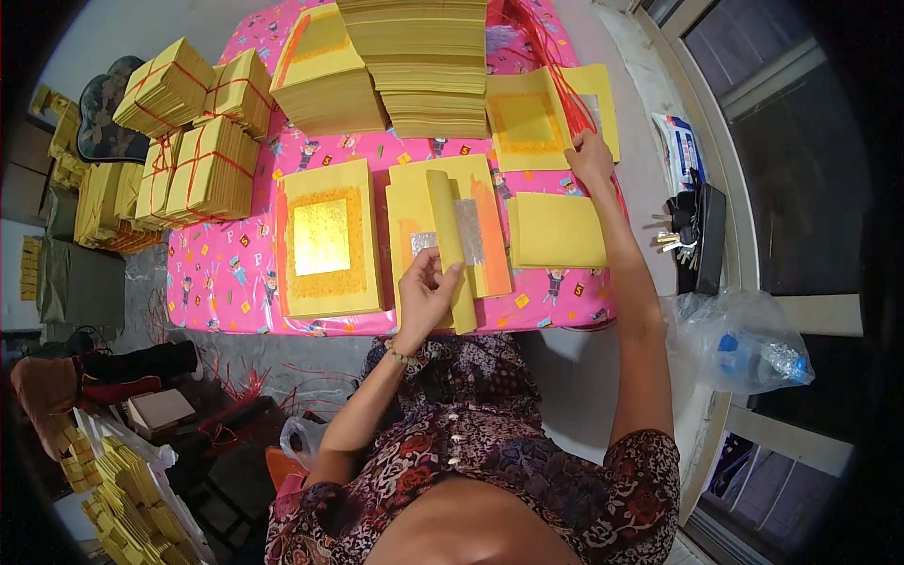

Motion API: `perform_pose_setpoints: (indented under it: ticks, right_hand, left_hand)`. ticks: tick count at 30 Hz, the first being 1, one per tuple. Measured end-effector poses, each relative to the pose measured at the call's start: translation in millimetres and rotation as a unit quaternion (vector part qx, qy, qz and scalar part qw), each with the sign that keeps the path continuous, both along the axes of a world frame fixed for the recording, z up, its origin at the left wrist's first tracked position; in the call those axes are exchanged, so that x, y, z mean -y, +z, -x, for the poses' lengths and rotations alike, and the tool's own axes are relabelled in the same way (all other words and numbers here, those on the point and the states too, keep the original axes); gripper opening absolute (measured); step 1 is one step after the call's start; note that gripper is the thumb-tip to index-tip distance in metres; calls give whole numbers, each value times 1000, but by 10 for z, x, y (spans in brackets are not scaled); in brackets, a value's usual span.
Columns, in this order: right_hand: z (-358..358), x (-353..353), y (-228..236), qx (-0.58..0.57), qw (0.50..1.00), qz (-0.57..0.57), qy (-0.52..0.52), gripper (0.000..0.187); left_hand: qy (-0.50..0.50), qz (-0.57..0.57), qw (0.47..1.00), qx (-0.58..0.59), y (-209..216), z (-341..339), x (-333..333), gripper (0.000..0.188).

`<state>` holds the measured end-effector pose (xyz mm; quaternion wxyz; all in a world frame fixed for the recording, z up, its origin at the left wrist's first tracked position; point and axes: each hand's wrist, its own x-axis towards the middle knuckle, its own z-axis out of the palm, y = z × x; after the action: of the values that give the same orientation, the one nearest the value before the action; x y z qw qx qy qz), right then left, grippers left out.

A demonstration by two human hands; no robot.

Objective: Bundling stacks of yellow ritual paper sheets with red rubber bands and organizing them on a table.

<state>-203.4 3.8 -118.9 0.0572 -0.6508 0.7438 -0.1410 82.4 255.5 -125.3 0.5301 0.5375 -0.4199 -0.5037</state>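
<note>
My left hand [428,290] is closed on a long, narrow roll of yellow paper [445,217], near its lower end. The roll stands over a stack of yellow sheets [490,259] with silver and orange patches. Farther off to the right, my right hand [590,156] pinches at the lower end of a bundle of red strings [557,80]. Beneath the strings lie yellow sheets with a gold square [523,121]. Between my hands, nearer the edge, is a folded yellow paper pile [560,232]. Left of my left hand sits a stack with a shiny gold square [322,235].
Tall yellow paper stacks [424,56] stand at the back of the pink patterned tablecloth [221,282]. Bundles tied with red string [212,169] are piled at the left. Keys [680,243] and a clear plastic bag with a blue item [744,348] are along the right side by the window.
</note>
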Motion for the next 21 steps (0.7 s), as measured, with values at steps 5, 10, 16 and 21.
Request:
perform_pose_setpoints:
  ticks: [5, 10, 16, 21]
  right_hand:
    - [-163, -108, 0, 65, 986, 127, 89, 17]
    - [-374, -241, 109, -28, 982, 161, 100, 9]
    - [-383, -325, 210, -45, 966, 222, 121, 6]
    - [-292, -377, 352, 42, 950, 280, 132, 8]
  left_hand:
    - [7, 9, 1000, -18, 18, 11, 7, 17]
    - [10, 2, 1000, -17, 9, 8, 6, 17]
    - [9, 1, 1000, -25, -2, 0, -15, 17]
    - [15, 0, 1000, -15, -38, -4, -21, 17]
